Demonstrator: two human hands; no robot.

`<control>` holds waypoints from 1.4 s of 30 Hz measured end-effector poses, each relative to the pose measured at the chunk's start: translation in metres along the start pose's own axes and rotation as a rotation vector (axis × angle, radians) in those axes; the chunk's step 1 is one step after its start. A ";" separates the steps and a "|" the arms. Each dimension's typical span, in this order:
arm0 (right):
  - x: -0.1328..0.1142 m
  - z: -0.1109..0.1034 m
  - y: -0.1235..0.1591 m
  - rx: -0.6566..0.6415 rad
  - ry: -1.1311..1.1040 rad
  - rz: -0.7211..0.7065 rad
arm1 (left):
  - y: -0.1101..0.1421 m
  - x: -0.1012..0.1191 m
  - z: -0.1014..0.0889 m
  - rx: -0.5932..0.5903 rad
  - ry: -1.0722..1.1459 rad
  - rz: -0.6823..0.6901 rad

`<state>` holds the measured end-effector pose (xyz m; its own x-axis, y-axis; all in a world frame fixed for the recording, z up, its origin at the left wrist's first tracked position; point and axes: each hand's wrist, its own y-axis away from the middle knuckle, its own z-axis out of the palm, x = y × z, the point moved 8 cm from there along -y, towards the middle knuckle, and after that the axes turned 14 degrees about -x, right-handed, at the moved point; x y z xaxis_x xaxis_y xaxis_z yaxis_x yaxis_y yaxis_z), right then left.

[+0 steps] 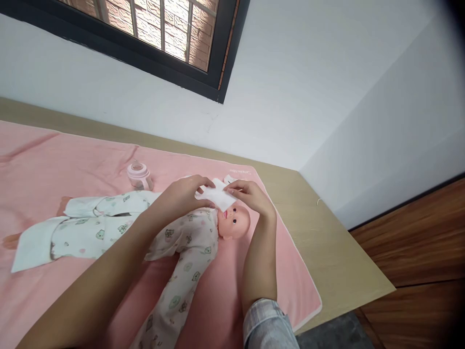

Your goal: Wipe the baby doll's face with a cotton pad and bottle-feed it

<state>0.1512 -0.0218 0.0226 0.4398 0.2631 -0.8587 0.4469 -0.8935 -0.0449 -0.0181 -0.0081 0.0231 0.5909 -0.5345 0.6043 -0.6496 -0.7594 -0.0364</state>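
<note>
A baby doll (pixel 236 223) in a white printed sleepsuit (pixel 109 228) lies on a pink mat (pixel 43 165), head to the right. Both my hands hold a small white cloth (pixel 217 195) just above the doll's face. My left hand (pixel 183 194) pinches the cloth's left edge, fingers closed on it. My right hand (pixel 250 196) grips its right edge near the doll's forehead. One sleeve of the suit stretches toward me.
A small pink-capped baby bottle (pixel 139 175) stands on the mat behind the doll. The mat covers a light wooden table (pixel 337 242) set against a white wall under a dark-framed window (pixel 181 39). Wooden floor lies to the right.
</note>
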 end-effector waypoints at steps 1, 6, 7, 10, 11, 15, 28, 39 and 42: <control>0.007 -0.007 0.000 0.047 -0.018 0.008 | 0.001 -0.003 -0.004 0.015 0.019 -0.003; 0.056 -0.044 0.003 0.316 -0.128 0.079 | 0.011 -0.020 -0.027 0.096 0.082 -0.040; 0.067 -0.051 0.004 0.376 -0.155 0.090 | 0.013 -0.024 -0.033 0.116 0.101 -0.049; 0.099 -0.068 0.010 0.564 -0.213 0.097 | 0.024 -0.036 -0.052 0.189 0.158 -0.096; 0.110 -0.072 0.012 0.615 -0.234 0.093 | 0.028 -0.040 -0.059 0.217 0.167 -0.119; 0.149 -0.073 0.009 0.707 -0.361 0.036 | 0.042 -0.059 -0.083 0.334 0.170 -0.194; 0.193 -0.055 0.003 0.689 -0.592 0.030 | 0.065 -0.134 -0.107 0.538 0.225 -0.409; 0.166 -0.078 0.058 1.269 0.245 0.229 | 0.057 -0.223 -0.094 0.363 0.221 -0.626; 0.170 -0.071 0.054 1.173 0.231 0.374 | 0.047 -0.241 -0.081 0.205 0.161 -0.614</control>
<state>0.3060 0.0003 -0.0898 0.5694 -0.1246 -0.8125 -0.6447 -0.6809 -0.3474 -0.2292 0.1153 -0.0593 0.7355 0.0674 0.6741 -0.1046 -0.9718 0.2112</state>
